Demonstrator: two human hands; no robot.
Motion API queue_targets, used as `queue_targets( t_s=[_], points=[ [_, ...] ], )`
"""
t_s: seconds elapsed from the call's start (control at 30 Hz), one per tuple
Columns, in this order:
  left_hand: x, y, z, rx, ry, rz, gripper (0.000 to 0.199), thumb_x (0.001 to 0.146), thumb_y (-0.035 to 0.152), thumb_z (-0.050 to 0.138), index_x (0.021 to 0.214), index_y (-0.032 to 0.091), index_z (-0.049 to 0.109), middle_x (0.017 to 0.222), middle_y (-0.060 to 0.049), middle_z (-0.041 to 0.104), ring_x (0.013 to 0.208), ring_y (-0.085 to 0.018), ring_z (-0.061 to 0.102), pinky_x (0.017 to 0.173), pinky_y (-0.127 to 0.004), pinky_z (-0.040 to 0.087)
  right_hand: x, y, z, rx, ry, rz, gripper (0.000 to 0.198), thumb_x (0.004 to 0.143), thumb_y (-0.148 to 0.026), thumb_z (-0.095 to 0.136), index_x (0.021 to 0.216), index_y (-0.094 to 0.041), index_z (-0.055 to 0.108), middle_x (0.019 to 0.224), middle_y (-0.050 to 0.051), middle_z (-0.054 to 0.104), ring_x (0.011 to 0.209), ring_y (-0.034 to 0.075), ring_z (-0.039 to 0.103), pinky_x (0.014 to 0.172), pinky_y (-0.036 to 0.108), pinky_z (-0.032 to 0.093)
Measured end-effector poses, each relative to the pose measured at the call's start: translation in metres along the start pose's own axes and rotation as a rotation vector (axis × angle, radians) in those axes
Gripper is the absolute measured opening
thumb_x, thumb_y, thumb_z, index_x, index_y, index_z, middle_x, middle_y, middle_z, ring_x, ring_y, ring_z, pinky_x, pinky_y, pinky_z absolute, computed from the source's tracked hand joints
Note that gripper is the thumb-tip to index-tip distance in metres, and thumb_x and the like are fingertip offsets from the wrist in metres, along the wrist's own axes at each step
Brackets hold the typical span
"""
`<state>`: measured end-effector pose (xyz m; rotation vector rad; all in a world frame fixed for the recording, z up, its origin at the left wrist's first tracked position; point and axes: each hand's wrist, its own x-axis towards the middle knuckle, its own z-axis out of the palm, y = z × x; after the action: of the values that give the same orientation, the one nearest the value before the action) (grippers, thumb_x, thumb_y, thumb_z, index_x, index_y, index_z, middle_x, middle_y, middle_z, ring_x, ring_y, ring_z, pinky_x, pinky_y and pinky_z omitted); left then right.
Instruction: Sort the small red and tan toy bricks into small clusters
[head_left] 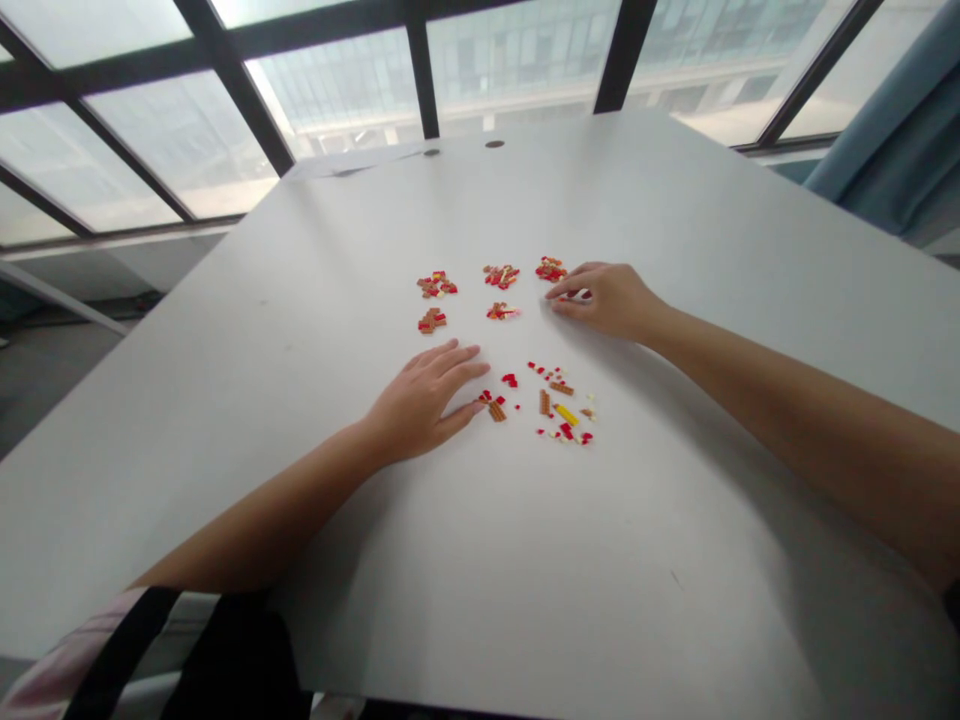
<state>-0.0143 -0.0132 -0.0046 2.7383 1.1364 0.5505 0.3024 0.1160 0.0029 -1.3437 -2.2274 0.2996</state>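
Note:
My left hand [427, 402] lies with fingers spread on the table, its thumb tip touching or just beside a small cluster of red and brown toy bricks [496, 411]. Farther off, my right hand [606, 300] is lowered with thumb and index tips close together, just in front of a red and tan brick pile [551, 268]. Red pieces show between its fingers; whether they are held or lie beneath, I cannot tell. Right of my left hand, loose pieces are scattered, among them a yellow brick [566, 414] and a brown plate brick [545, 402].
More small piles sit in rows: a mixed pile [436, 285] and a brown pile [432, 321] at left, a tan-red pile [501, 276] and a smaller pile [502, 311] in the middle. The white table [480, 560] reaches back to windows. A blue curtain [885, 130] hangs at right.

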Motion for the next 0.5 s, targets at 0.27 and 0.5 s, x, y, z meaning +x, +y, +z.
queue_targets(
  t_s=[0.27, 0.5],
  points=[
    [-0.001, 0.000, 0.000, -0.005, 0.007, 0.015, 0.041, 0.108, 0.040, 0.058, 0.143, 0.020, 0.062, 0.158, -0.017, 0.060, 0.155, -0.037, 0.048, 0.126, -0.061, 0.044, -0.002, 0.000, -0.003, -0.017, -0.019, 0.030, 0.020, 0.087, -0.028, 0.066, 0.093, -0.026, 0.085, 0.105, 0.007, 0.083, 0.093, 0.024, 0.075, 0.092, 0.040, 0.057],
    [0.000, 0.001, -0.002, -0.008, -0.008, 0.000, 0.041, 0.108, 0.040, 0.057, 0.143, 0.019, 0.063, 0.158, -0.017, 0.060, 0.156, -0.037, 0.048, 0.126, -0.061, 0.043, -0.011, -0.008, -0.014, -0.048, 0.023, 0.036, 0.018, 0.089, -0.030, 0.068, 0.096, -0.026, 0.084, 0.112, 0.008, 0.083, 0.100, 0.025, 0.076, 0.099, 0.043, 0.054]
  ],
)
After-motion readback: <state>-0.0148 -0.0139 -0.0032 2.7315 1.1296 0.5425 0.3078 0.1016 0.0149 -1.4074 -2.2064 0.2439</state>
